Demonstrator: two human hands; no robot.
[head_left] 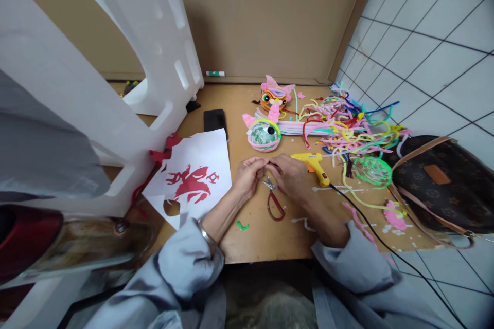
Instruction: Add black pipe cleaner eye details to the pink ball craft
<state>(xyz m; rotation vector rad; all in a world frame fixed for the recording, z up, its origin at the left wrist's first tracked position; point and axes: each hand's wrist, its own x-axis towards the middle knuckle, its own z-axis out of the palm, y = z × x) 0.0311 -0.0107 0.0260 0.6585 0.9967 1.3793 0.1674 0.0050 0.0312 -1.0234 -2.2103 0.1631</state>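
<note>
**Inspector:** What did you log, working left to right?

**Operator:** I noted a white paper sheet with a red cut-out figure on the brown tabletop, and a black phone beyond it. The left hand and the right hand met fingertip to fingertip above a pair of small red-handled scissors. Both were pinched closed on a small dark piece, too small for me to identify. It sat between the fingertips, just in front of a round green-and-pink wrapped ball with a black eye.

**Inspector:** Hazards?

**Operator:** The yellow glue gun lay just beside the right hand, its black cord running past the right sleeve. I judged a snagged sleeve could drag the gun, and a hot nozzle could burn a finger. The scissors lay directly under the wrists, so lowering a hand could catch the blades. The loose tangle of coloured pipe cleaners and a brown patterned handbag crowded the right edge, where an elbow could sweep pieces off.
</note>
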